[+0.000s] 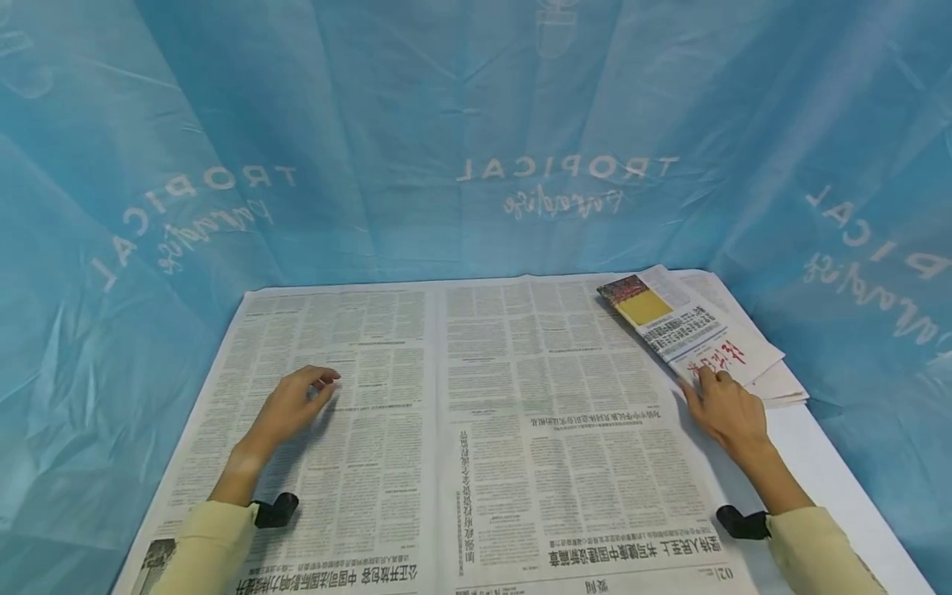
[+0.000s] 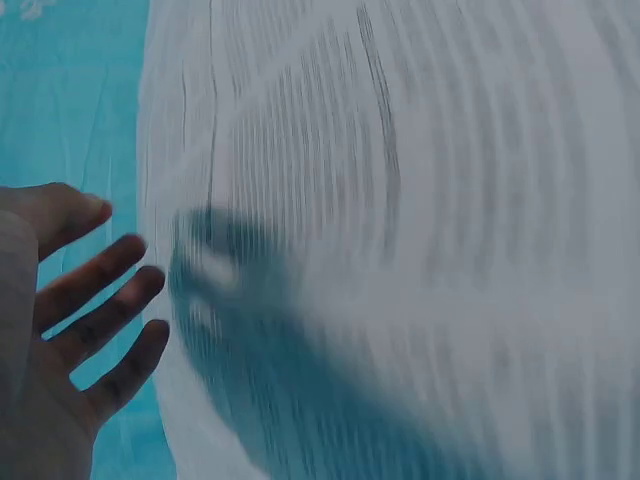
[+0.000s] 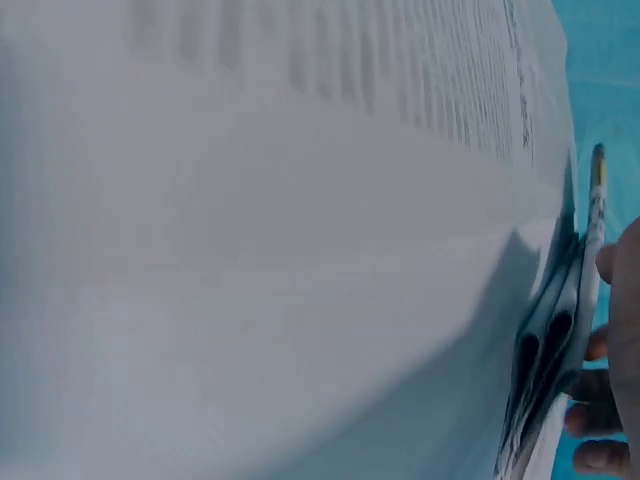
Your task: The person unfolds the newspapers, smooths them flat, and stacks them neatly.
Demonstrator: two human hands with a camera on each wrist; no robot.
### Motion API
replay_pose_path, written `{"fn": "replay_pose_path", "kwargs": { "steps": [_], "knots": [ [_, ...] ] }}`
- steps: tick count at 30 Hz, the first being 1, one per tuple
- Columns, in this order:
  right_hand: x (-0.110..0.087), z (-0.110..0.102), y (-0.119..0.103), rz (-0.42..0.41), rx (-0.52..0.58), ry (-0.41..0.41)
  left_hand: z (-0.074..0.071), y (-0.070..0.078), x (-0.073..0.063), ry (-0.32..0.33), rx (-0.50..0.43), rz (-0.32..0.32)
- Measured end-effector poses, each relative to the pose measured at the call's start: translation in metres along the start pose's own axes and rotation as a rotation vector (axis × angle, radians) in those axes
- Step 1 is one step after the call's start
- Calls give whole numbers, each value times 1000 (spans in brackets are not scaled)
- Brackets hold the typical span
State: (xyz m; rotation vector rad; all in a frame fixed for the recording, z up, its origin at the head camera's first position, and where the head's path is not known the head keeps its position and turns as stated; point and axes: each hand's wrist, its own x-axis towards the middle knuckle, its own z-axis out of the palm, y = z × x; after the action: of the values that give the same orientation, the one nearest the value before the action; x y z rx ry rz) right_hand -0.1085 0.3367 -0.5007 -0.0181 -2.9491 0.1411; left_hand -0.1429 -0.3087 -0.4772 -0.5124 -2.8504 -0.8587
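Observation:
My left hand (image 1: 297, 402) hovers above the newspaper sheet (image 1: 375, 496) on the left, its fingers loosely bent with nothing between them. In the left wrist view, the thumb and fingers of that left hand (image 2: 75, 320) are spread apart, and a shadow falls on the print. At the far right lies a stack of folded newspapers (image 1: 673, 318), the top one with a yellow block and red script. My right hand (image 1: 732, 413) is at its near edge, fingertips over the top paper. The right wrist view shows loose folds in the stack (image 3: 560, 320) beside the fingers; contact there is unclear.
Printed newspaper sheets cover most of the white table (image 1: 833, 487), whose bare surface shows at the right. A blue curtain (image 1: 461, 223) with white lettering hangs behind and along both sides. Black wrist straps (image 1: 275, 510) sit at both cuffs.

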Motion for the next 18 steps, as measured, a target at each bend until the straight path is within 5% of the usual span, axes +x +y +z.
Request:
{"fn": "replay_pose_path", "kwargs": {
  "steps": [7,18],
  "knots": [
    [2,4,3,-75,-48,-138,24,21,16,-100,-93,47],
    [2,9,-4,-115,-81,99,60,57,31,-102,-217,140]
  ]
}}
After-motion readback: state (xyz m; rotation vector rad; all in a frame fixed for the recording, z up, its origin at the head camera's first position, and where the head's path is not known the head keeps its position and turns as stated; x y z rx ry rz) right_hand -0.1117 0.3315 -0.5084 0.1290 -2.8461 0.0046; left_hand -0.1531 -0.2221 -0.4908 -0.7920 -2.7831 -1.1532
